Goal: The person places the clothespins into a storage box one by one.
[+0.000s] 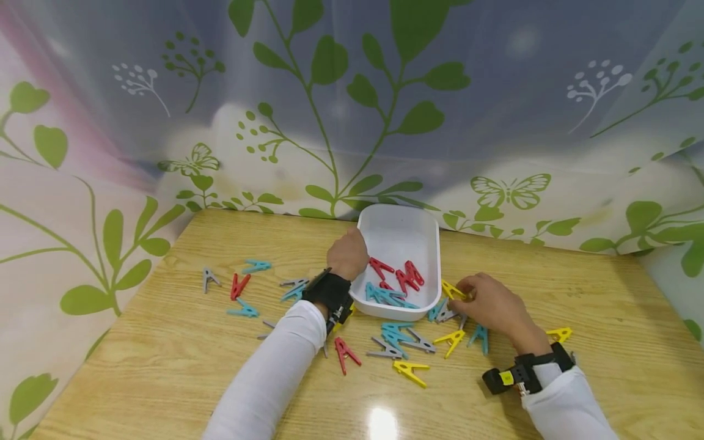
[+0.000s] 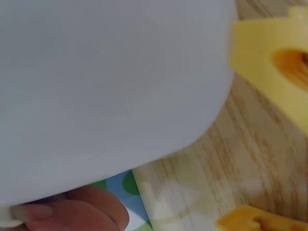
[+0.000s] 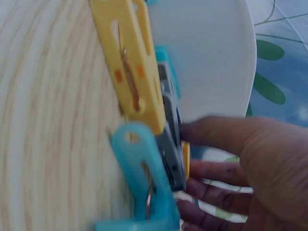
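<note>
Label (image 1: 506, 377) illegible; left grip (image 1: 348, 255) clasps tub (image 1: 397, 231); right grip (image 1: 494, 307) at yellow clip (image 1: 451, 288), hold unclear.

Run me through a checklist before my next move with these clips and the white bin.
1. Bin steadied: ok, the left hand holds the white bin at its left rim.
2. Bin open side up: ok.
3. Room inside: ok, red clips and blue clips lie in its near half; the far end is bare.
4. Right hand in place: ok, its fingers are at the yellow clip by the bin's right side.
5. Firm pinch on that clip: cannot tell, the fingers hide its end.
6. Clip clear of neighbors: not ok, a gray clip and a blue clip crowd it.
</note>
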### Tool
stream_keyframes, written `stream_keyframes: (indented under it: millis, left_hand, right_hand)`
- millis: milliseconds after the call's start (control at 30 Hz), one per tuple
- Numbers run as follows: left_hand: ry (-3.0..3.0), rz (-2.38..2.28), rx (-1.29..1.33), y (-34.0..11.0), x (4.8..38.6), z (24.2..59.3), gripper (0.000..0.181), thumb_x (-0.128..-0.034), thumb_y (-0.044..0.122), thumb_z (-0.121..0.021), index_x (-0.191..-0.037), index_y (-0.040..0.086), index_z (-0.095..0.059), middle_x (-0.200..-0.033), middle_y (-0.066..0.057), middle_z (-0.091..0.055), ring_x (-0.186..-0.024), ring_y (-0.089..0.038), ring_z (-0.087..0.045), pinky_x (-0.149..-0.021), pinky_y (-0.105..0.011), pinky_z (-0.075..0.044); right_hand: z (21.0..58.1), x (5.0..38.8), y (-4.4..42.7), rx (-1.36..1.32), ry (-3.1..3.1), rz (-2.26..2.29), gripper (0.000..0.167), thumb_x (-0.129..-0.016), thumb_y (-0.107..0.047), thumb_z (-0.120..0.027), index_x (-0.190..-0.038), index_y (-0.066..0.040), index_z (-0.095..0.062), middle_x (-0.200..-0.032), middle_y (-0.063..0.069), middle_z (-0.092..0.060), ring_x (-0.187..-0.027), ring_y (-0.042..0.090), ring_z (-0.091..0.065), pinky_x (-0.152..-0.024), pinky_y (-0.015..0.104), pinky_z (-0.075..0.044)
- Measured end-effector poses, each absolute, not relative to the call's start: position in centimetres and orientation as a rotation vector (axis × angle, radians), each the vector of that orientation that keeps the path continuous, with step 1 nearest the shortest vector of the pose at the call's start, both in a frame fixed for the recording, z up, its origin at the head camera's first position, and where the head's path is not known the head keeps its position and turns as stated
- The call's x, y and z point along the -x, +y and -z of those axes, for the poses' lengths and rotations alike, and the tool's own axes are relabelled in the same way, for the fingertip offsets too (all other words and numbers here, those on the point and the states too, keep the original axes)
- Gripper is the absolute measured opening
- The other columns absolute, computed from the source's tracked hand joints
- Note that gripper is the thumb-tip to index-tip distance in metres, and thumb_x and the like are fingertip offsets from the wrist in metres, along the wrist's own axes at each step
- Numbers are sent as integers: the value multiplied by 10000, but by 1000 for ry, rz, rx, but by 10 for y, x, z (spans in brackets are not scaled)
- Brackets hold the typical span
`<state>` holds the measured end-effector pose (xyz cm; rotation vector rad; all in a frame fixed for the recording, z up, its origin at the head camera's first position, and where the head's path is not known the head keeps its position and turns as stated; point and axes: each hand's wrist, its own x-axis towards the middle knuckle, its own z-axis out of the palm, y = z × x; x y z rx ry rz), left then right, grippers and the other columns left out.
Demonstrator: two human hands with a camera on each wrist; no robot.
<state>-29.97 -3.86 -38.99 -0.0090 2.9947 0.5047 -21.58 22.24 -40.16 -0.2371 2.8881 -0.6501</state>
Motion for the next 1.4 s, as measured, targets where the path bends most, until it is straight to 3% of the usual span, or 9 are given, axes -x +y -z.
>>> stream_keyframes:
  millis: [367, 533, 667, 867, 1133, 1400]
  left_hand:
    - [3010, -535, -7, -38, 300, 393, 364, -947, 169, -576, -1230, -45, -493, -943, -172, -663, -809, -309, -662, -632, -392, -532]
    - [3006, -539, 6, -39, 300, 393, 356, -948, 167, -570, -1229, -39, -498, -953, -172, -662, -823, -314, -659, -640, -397, -531]
    - [2995, -549, 12, -40, 299, 392, 353, -950, 164, -567, -1229, -41, -496, -953, -177, -659, -824, -319, -658, -640, -398, -530]
    - [2999, -549, 18, -41, 300, 392, 349, -950, 164, -571, -1223, -41, -499, -942, -175, -661, -810, -315, -660, -630, -396, -530]
    - [3004, -536, 20, -38, 300, 390, 349, -957, 170, -559, -1231, -36, -498, -938, -168, -665, -811, -307, -663, -633, -393, -531]
    - [3004, -535, 17, -39, 300, 391, 355, -954, 170, -561, -1232, -40, -488, -944, -169, -662, -815, -305, -661, -634, -391, -532]
  right_hand:
    - [401, 214, 216, 160, 2912, 624, 405, -862, -295, -691, -1126, 11, -667, -999, 129, -656, -799, 212, -598, -631, 403, -496]
    - [399, 214, 218, 135, 2990, 662, 407, -907, -290, -649, -1185, 7, -635, -1100, 185, -599, -808, 247, -610, -568, 359, -479]
    - [389, 213, 215, 94, 3065, 716, 438, -940, -304, -605, -1245, 10, -589, -1209, 221, -533, -922, 313, -613, -594, 394, -497]
    - [371, 212, 196, 166, 3129, 812, 435, -938, -296, -609, -1255, 1, -587, -1212, 189, -541, -930, 301, -592, -625, 410, -487]
    - [363, 213, 164, 286, 3121, 822, 393, -915, -256, -646, -1221, -10, -620, -1200, 181, -548, -839, 245, -562, -581, 333, -447]
    - [368, 219, 146, 530, 3105, 795, 424, -896, -281, -685, -1213, -6, -624, -1161, 165, -584, -915, 297, -588, -738, 419, -498]
